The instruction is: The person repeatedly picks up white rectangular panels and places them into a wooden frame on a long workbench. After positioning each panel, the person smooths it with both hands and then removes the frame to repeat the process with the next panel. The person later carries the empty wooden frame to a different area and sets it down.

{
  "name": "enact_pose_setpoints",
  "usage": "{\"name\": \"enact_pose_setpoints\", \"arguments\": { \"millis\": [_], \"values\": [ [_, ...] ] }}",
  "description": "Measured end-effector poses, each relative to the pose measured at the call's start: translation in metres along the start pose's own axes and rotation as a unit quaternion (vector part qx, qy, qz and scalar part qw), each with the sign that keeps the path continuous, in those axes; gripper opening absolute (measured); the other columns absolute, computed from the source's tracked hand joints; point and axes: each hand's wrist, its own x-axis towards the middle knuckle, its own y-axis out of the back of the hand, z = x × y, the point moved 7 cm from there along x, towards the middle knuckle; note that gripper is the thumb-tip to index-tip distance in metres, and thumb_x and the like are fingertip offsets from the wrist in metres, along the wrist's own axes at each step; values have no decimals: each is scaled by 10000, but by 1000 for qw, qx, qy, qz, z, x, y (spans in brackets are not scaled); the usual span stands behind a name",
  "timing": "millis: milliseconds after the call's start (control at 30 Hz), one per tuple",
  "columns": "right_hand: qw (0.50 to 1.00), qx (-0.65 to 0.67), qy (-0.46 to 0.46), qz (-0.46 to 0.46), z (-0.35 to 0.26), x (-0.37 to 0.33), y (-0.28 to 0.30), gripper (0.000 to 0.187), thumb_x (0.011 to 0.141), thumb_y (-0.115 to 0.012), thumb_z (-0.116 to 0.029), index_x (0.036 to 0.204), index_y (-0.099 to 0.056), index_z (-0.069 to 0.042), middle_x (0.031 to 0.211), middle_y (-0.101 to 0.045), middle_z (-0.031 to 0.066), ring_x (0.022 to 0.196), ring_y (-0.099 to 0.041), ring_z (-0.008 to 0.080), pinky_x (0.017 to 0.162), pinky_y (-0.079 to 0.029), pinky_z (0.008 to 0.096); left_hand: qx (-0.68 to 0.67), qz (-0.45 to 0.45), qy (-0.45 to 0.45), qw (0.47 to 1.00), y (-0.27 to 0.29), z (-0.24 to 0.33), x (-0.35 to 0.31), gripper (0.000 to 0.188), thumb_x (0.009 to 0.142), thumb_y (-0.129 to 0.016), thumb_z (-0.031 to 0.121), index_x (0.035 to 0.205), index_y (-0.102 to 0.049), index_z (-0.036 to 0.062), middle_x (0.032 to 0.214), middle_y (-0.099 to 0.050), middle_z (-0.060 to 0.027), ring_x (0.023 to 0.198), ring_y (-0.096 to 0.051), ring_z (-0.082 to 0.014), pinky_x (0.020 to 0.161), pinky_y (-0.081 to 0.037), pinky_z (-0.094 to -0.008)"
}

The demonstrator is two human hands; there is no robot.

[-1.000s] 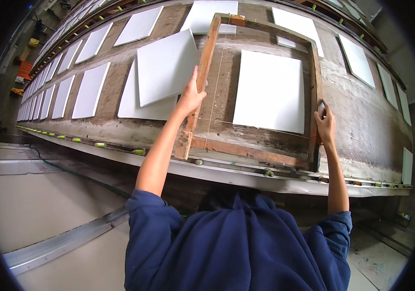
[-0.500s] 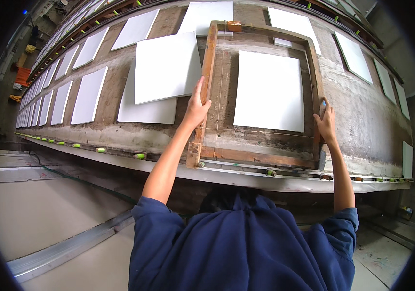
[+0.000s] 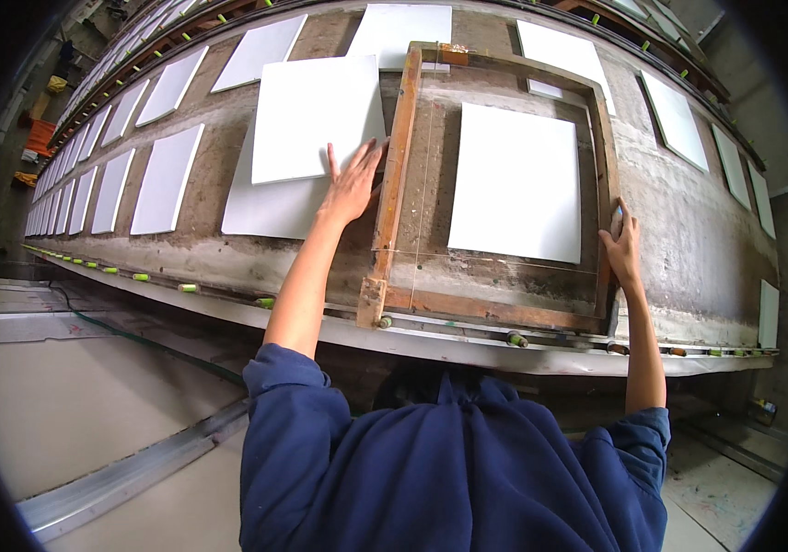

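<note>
A wooden frame (image 3: 400, 170) with thin strings stretched across it lies on the long table, around a white rectangular panel (image 3: 515, 184). My right hand (image 3: 623, 248) is closed around the frame's right rail; a small pale thing shows by its fingers, too small to name. My left hand (image 3: 350, 189) is off the frame, its fingers spread at the lower right corner of another white panel (image 3: 316, 115). That panel overlaps a second white panel (image 3: 270, 207) beneath it. Whether the left fingertips press on the upper panel or only hover there, I cannot tell.
Several more white panels (image 3: 168, 179) lie in rows along the stained table (image 3: 679, 248). Small green-tipped pegs (image 3: 516, 339) line its near rail, close to the frame's lower edge. A dark hose (image 3: 155, 348) runs below the table at left.
My left hand has let go of the frame's left rail and moved left to the corner of the overlapping panel, its fingers spreading. My right hand stays on the right rail.
</note>
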Motion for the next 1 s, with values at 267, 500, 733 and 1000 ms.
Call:
{"name": "enact_pose_setpoints", "arguments": {
  "millis": [267,500,733,1000],
  "values": [
    [999,-42,6,2,1,1,1,736,770,-609,-31,1401,-233,-90,1191,-384,219,1139,-376,366,996,-325,433,-291,-18,187,938,12,2,10,461,972,-261,366,1373,-323,146,1375,-374,-68,1339,-235,-184,1002,125,-639],
    [994,-97,44,13,0,-3,-6,761,779,-606,-46,1412,-183,-64,1256,-345,246,1161,-334,388,1006,-297,454,-398,5,212,892,1,28,4,645,921,-398,418,1434,-147,118,1467,-191,-152,1389,-46,-227,983,212,-582],
    [989,-133,57,-5,-8,2,-14,695,820,-542,-74,1409,-175,-42,1254,-318,308,1158,-326,453,997,-294,501,-389,-23,185,902,-3,24,4,641,932,-405,339,1439,-91,104,1473,-198,-132,1368,-171,-250,998,194,-574],
    [974,-202,97,3,-11,-4,-14,698,828,-515,-49,1416,-140,-43,1290,-270,304,1157,-330,461,978,-300,536,-401,-16,182,897,3,33,4,613,927,-424,247,1434,-116,90,1480,-164,-140,1370,-158,-267,1017,115,-604]
  ]
}}
